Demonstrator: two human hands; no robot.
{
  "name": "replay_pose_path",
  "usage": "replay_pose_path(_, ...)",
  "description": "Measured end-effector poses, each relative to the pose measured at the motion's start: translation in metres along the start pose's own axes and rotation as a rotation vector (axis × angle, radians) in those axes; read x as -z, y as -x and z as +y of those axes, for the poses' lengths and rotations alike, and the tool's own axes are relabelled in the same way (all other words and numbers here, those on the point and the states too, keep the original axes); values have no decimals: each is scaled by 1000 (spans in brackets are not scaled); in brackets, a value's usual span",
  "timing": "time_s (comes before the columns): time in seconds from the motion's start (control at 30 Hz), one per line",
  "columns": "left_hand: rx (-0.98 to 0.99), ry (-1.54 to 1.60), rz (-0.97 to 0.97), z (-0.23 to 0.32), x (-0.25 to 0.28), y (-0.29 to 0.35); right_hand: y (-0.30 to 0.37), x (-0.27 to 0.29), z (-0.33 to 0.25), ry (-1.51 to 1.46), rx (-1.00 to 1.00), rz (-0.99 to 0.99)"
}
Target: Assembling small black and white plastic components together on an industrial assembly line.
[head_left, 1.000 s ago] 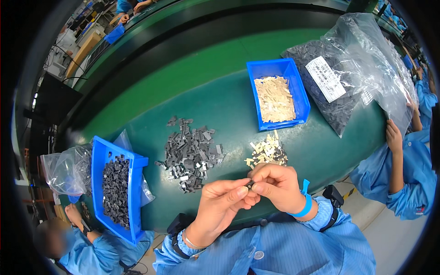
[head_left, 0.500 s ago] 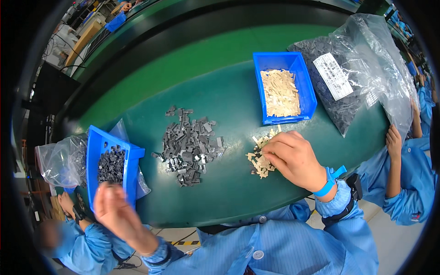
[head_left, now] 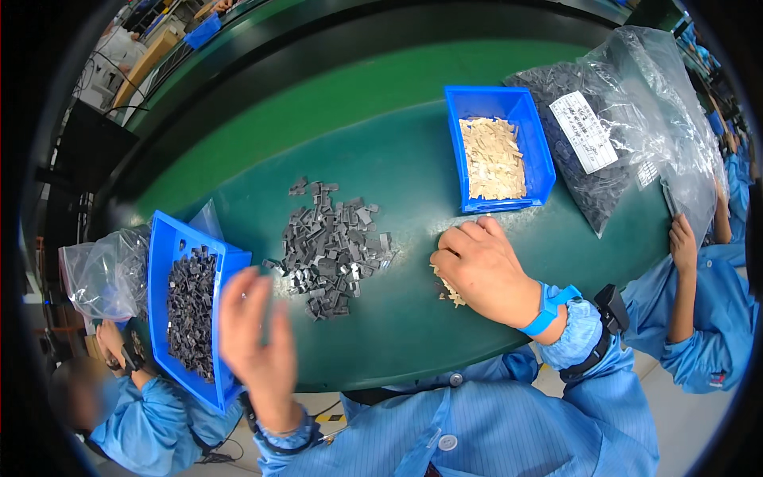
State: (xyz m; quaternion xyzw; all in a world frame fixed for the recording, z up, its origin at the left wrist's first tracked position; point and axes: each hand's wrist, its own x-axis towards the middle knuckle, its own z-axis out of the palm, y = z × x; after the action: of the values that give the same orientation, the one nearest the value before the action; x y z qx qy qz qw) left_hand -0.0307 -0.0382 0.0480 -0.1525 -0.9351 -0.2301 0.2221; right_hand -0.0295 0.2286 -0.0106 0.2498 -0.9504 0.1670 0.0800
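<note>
"So, what can you see from over there?"

"From my far seat, I see a big green worktop (head_left: 413,342). A large clear bag (head_left: 636,103) lies on its right side, with lots of dark parts (head_left: 592,199) in it."

"And the bins?"

"I see two. The long blue bin (head_left: 161,274) on the left holds small dark bits (head_left: 191,310). The shorter blue bin (head_left: 542,155), just beside the bag, holds pale strips (head_left: 493,159)."

"What about the middle?"

"I see a loose heap of dark gray pieces (head_left: 330,246) right on the worktop."

"And the hands?"

"The left hand (head_left: 258,342) is up beside the long bin. Its fingers are spread wide and blurry, and I see nothing in it. The right hand (head_left: 485,270) bends down in front of the shorter bin, with its fingers curled over a little pile of pale pieces (head_left: 451,294). I can't see all the fingertips, so I can't tell if they have hold of one."
</note>
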Motion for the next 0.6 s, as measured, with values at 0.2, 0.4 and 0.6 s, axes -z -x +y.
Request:
replay_pose_path(0.2,-9,487,-208,40,-52,19,-9,-1,1,25,71,-44)
replay_pose_path(0.4,198,838,-370,48,-63,26,-12,5,3,-122,79,2)
replay_pose_path(0.6,574,1297,-397,62,-75,21,-15,3,-6,-957,-261,184)
